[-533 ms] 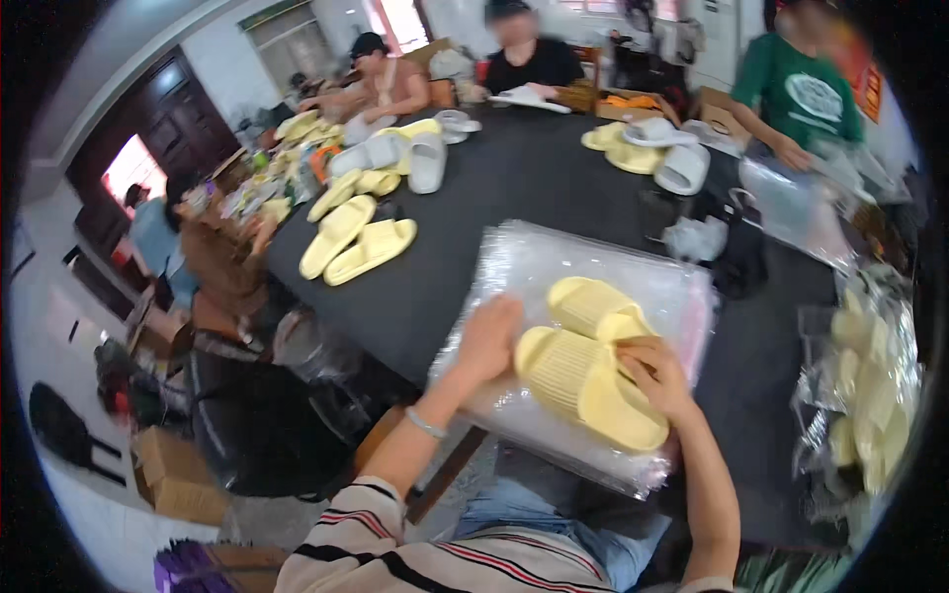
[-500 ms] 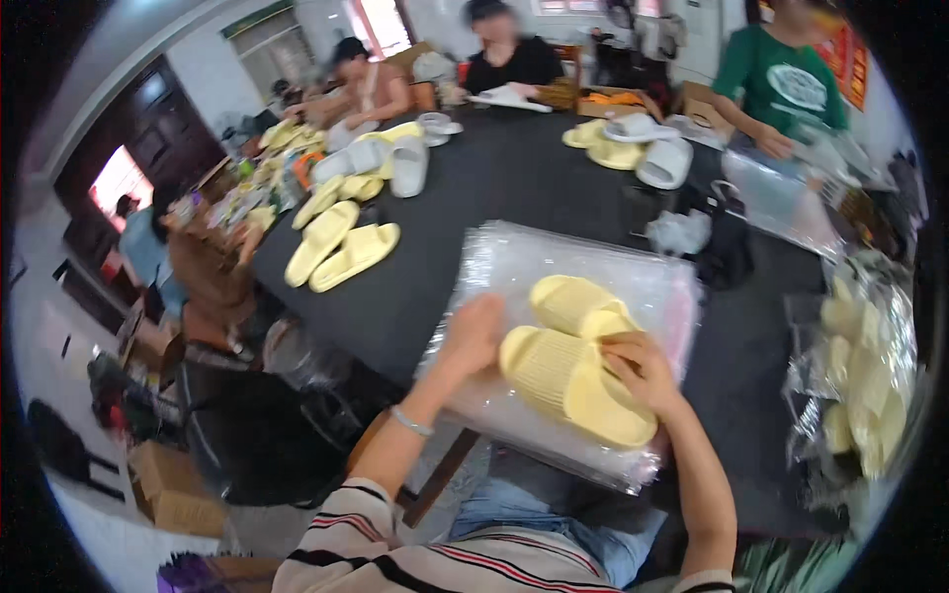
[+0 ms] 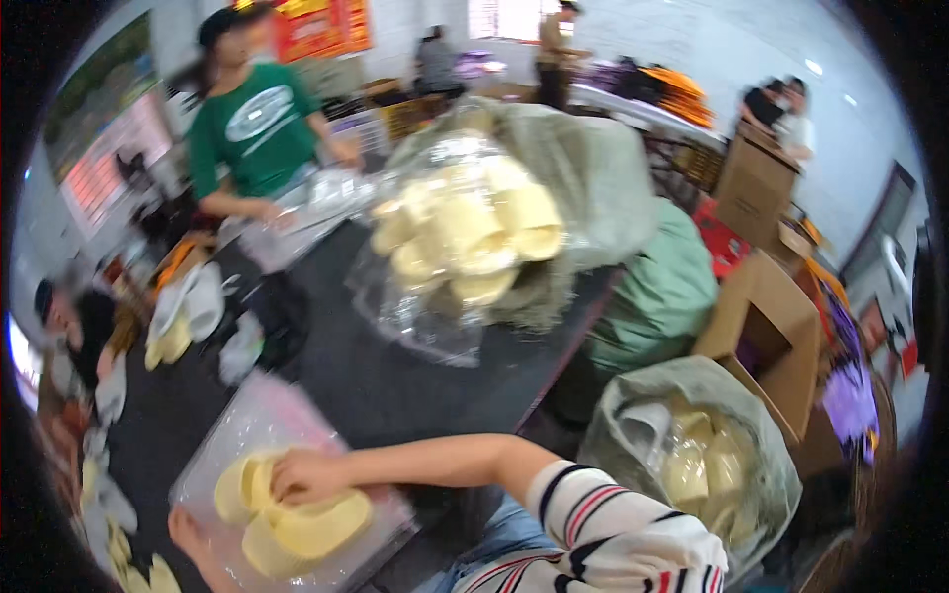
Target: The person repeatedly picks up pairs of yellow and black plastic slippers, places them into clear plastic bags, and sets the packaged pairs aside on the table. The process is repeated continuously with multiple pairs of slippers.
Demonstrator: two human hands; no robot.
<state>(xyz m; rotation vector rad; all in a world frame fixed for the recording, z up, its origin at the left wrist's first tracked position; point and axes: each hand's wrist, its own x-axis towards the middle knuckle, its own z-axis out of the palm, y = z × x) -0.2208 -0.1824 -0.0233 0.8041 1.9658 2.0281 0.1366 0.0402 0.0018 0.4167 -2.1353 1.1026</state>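
A pair of pale yellow slippers (image 3: pixel 306 534) with ribbed straps lies on a stack of clear plastic bags (image 3: pixel 297 420) at the lower left. My right hand (image 3: pixel 314 476) reaches in from the right, its fingers curled onto the slippers where the two meet. Beside the near left edge of the bags is my left hand (image 3: pixel 190 534), partly hidden by the slippers and bags and blurred, so its fingers do not show clearly.
Bagged yellow slippers (image 3: pixel 465 227) sit on the dark table (image 3: pixel 395 395) ahead, beside a woven sack (image 3: pixel 603 178). An open sack of slippers (image 3: pixel 692 465) and a cardboard box (image 3: pixel 771 326) stand at right. Across the table, a person in green (image 3: pixel 262 128) handles clear plastic.
The view has swung right, bringing the sacks and boxes into sight and shifting the slippers to the lower left. My right hand stays on the slippers; my left remains near the bags' left edge.
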